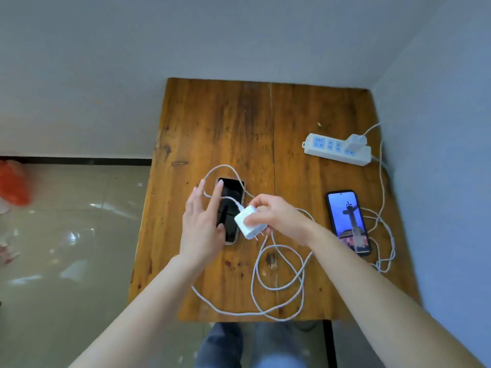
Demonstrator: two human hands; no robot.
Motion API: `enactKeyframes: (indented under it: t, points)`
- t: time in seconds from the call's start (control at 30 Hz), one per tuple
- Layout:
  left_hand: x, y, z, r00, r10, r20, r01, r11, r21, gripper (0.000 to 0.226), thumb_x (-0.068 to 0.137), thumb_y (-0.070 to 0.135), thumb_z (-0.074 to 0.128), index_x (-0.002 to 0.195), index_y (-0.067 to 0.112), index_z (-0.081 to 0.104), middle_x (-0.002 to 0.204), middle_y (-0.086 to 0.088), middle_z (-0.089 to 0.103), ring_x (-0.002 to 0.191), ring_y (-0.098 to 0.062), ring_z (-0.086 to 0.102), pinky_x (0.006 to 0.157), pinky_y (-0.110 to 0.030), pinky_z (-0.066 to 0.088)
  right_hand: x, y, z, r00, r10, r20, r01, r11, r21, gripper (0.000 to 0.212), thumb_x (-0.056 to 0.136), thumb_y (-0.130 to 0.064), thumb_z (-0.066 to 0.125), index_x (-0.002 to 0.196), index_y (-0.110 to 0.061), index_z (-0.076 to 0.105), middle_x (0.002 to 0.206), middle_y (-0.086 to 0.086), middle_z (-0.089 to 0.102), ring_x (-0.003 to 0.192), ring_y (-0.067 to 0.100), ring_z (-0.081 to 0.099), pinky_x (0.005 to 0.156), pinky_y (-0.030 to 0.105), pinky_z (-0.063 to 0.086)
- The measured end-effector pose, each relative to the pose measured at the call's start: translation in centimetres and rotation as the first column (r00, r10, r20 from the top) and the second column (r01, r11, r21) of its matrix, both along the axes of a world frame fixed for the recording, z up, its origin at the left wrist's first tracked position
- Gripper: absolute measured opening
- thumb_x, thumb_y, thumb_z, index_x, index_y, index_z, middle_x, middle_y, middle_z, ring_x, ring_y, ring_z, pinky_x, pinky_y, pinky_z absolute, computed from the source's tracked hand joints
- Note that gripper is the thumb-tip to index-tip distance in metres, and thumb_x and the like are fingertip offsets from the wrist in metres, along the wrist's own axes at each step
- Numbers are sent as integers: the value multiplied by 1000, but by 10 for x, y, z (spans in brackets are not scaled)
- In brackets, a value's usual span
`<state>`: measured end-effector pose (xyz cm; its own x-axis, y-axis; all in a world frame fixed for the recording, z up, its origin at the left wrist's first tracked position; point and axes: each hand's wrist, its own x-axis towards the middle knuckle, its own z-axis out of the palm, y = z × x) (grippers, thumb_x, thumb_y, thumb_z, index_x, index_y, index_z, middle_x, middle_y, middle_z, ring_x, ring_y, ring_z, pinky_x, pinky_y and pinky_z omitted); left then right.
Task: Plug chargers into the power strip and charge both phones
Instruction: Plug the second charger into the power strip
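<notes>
A white power strip (329, 152) lies at the table's far right with one white charger (356, 142) plugged in. That charger's cable runs down to a lit phone (348, 221) on the right. A dark-screened phone (231, 200) lies mid-table. My right hand (276, 216) grips a second white charger (248, 224), its prongs pointing down-right above the table, and its white cable (279, 285) loops across the front. My left hand (203, 221) rests with spread fingers on the dark phone's left edge.
The wooden table (212, 123) stands in a corner, with a wall close along its right side. Tiled floor lies to the left, with an orange bag (13, 184) at the far left. My legs show below the table's front edge.
</notes>
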<state>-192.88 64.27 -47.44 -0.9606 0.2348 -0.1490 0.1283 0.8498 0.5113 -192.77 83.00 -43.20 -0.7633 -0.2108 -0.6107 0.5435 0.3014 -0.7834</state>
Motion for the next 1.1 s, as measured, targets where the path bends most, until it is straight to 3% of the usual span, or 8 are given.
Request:
enactKeyframes:
  t: [0.2,0.3,0.4,0.53,0.63,0.73,0.87,1.1]
  points:
    - [-43,104,16,990,-45,-132,67,982,174,7,92,22,56,98,22,60,103,4,68,119,-21,55,112,-47,21,-19,113,24,930,-319,-183,328,945,18,34,77,-26,77,104,-18,58,94,4,73,86,15,71,65,20,54]
    - [-53,148,20,994,-108,-29,112,951,289,14,98,26,47,87,24,55,73,12,64,69,-5,60,96,-30,43,-35,158,20,756,-598,-266,595,797,-101,35,75,-29,78,104,-15,65,100,2,73,95,18,69,76,27,55]
    - [-57,189,19,969,-245,27,227,929,292,13,94,18,48,91,23,60,76,12,62,63,-12,59,57,-29,49,-63,181,14,682,-721,-123,646,673,-362,45,72,-37,76,106,-10,66,104,9,70,105,25,66,81,32,55]
    - [-74,222,5,965,-237,116,215,960,178,22,95,16,46,107,19,64,78,7,66,63,-13,61,53,-27,50,-109,203,10,607,-780,152,694,426,-581,35,91,-42,56,112,-15,52,109,16,60,95,31,70,73,39,59]
    - [-89,229,-6,970,-161,184,150,986,74,22,94,14,49,111,21,62,83,5,67,67,-12,61,50,-18,44,-141,225,11,670,-742,11,697,625,-352,38,90,-51,53,110,-19,50,96,13,62,61,14,66,47,23,51]
    - [-101,235,-13,985,-83,152,84,996,1,28,94,12,52,120,17,59,95,-1,67,77,-16,64,58,-22,52,-165,241,4,905,-366,-218,412,883,226,39,86,-50,61,109,-18,56,91,4,62,63,11,58,49,21,45]
    - [-117,245,-29,955,-294,37,295,934,-201,63,89,6,54,147,18,33,146,-7,42,131,-25,41,98,-34,45,-184,247,-10,975,197,-100,-88,759,646,22,85,-20,65,105,-10,61,97,8,63,78,17,61,61,28,51]
    - [-132,258,-48,879,-446,170,474,773,-423,81,90,16,52,153,19,0,163,-3,-6,147,-26,-13,117,-49,7,-200,249,-27,938,315,-145,-129,706,697,17,82,-12,72,97,-6,68,100,9,66,77,19,61,61,23,48]
